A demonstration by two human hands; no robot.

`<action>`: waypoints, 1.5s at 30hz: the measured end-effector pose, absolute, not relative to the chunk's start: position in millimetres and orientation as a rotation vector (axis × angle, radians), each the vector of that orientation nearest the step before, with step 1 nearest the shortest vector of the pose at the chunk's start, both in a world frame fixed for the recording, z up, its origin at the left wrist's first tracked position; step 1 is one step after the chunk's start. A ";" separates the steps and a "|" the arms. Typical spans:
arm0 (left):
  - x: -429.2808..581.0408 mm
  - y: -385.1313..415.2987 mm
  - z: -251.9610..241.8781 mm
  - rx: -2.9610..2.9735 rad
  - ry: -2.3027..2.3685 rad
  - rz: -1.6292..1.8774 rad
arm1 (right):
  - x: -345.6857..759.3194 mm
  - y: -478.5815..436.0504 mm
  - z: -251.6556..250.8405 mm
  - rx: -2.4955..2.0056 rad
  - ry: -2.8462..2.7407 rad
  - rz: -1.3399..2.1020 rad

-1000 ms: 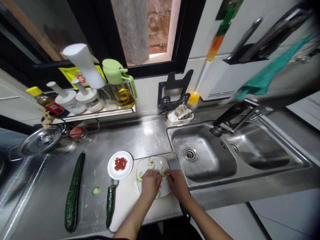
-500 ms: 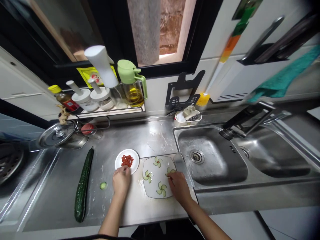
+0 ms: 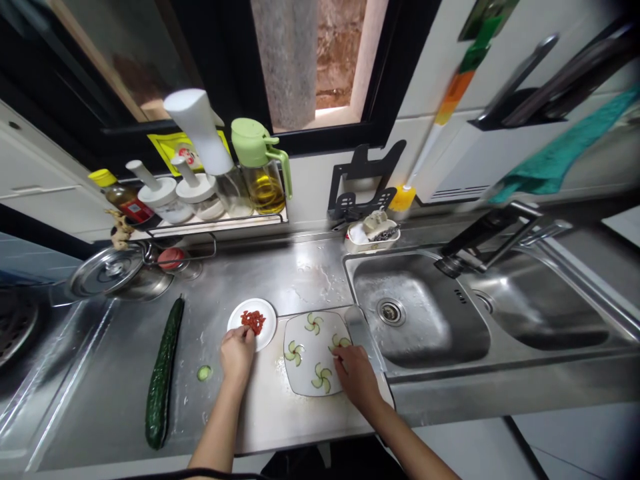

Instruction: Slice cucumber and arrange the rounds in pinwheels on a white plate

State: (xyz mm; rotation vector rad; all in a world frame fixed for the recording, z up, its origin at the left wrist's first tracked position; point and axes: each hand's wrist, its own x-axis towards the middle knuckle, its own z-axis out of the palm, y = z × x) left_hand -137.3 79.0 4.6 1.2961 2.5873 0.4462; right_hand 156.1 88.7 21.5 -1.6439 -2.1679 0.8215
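My left hand (image 3: 237,353) rests on the near edge of a small round white dish (image 3: 265,315) that holds red pieces (image 3: 253,321); its fingers are curled together over the rim, and I cannot make out anything in them. My right hand (image 3: 356,375) lies on the right edge of a square white plate (image 3: 306,363), fingers bent, touching the plate near a cucumber-slice flower (image 3: 341,343). Several such cucumber flowers (image 3: 315,323) lie on the plate. Plate and both hands are over a white cutting board (image 3: 280,410).
A whole cucumber (image 3: 163,372) and a loose slice (image 3: 203,373) lie to the left on the steel counter. A double sink (image 3: 425,320) with its tap (image 3: 480,237) is at the right. Oil jug (image 3: 260,170), bottles and a pot lid (image 3: 107,270) stand at the back.
My left hand left the square plate and moved left to the small dish of red pieces, covering the cut cucumber half. My right hand stayed at the plate's right edge.
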 end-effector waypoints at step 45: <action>-2.5 17.0 -6.7 1.902 1.699 0.792 | 155.9 48.2 11.4 -1.436 -2.305 1.008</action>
